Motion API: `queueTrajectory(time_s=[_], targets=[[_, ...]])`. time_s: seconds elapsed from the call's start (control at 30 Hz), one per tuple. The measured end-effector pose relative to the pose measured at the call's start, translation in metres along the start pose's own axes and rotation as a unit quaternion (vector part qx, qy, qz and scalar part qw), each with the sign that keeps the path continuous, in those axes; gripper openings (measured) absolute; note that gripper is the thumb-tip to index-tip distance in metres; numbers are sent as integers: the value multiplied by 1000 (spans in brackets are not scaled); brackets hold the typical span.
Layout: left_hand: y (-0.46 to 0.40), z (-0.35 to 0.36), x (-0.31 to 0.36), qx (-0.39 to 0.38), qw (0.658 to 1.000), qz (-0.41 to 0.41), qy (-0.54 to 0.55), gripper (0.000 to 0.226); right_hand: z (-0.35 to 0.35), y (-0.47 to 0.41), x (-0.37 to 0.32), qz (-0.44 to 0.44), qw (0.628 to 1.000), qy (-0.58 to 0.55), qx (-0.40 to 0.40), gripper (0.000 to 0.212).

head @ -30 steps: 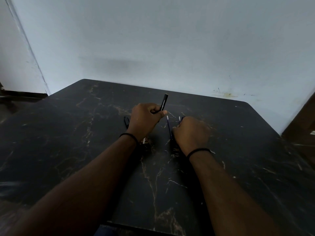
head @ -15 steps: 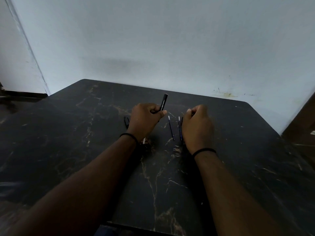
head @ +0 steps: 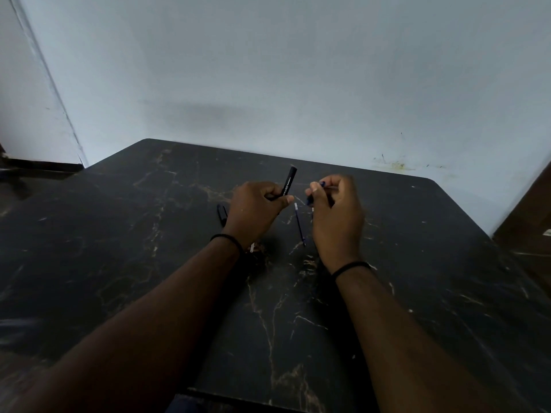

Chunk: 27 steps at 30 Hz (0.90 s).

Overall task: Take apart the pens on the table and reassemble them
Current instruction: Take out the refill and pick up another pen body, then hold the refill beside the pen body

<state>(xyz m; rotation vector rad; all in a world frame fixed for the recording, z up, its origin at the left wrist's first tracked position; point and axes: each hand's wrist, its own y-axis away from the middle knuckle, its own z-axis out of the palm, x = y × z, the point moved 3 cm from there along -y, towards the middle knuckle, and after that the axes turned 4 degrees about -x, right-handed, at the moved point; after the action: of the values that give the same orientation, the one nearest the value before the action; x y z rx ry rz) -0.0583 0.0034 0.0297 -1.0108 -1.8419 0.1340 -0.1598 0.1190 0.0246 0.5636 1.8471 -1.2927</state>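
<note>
Here, the left hand (head: 256,210) grips a black pen barrel (head: 288,181) that tilts up beyond the fingers; the right hand (head: 337,216) pinches a small blue pen part (head: 316,192), mostly hidden. Between them a refill (head: 299,223) lies on the dark marbled table (head: 417,263), set against a pale wall (head: 298,70).

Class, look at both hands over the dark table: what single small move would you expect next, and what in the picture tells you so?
Probably the right hand brings its small blue piece to the black pen barrel gripped by the left hand. The two already sit close, raised above the table, while one refill lies unused between the hands.
</note>
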Motion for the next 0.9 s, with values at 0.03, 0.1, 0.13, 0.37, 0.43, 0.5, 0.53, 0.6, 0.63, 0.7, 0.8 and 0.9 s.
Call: queueTrajectory(time_s=[0.03,0.1,0.13,0.37,0.43,0.5,0.53,0.6,0.63,0.7,0.8,0.9], targets=[[0,0,0,1,1000,1,0,23,0,0,0,0,1000,-15,1,8],[0,-1,0,0,1000,3,2,23,0,0,-1,1,999,-35,3,6],[0,-1,0,3,1000,3,5,24,0,0,-1,-1,999,-38,2,4],[-5,-13,-7,86,996,-20,23,26,11,8,4,4,972,163,-169,11],[-6,-18,-10,104,994,-31,29,24,19,14,3,-6,942,238,-235,15],[-7,-23,-12,118,991,-42,42,21,27,20,-2,-20,926,272,-260,16],[-8,-25,-13,122,990,-46,48,21,31,22,-5,-29,924,280,-260,15],[-8,-28,-15,128,989,-51,48,21,37,26,-11,-37,924,284,-255,15],[-8,-29,-15,131,989,-53,44,20,40,27,-14,-37,924,285,-254,17],[-8,-31,-17,136,989,-57,31,20,46,28,-17,-38,922,290,-254,20],[-9,-33,-20,139,988,-66,27,19,56,31,-21,-34,914,307,-261,21],[-10,-35,-23,137,987,-72,29,19,60,33,-24,-44,895,349,-273,30]])
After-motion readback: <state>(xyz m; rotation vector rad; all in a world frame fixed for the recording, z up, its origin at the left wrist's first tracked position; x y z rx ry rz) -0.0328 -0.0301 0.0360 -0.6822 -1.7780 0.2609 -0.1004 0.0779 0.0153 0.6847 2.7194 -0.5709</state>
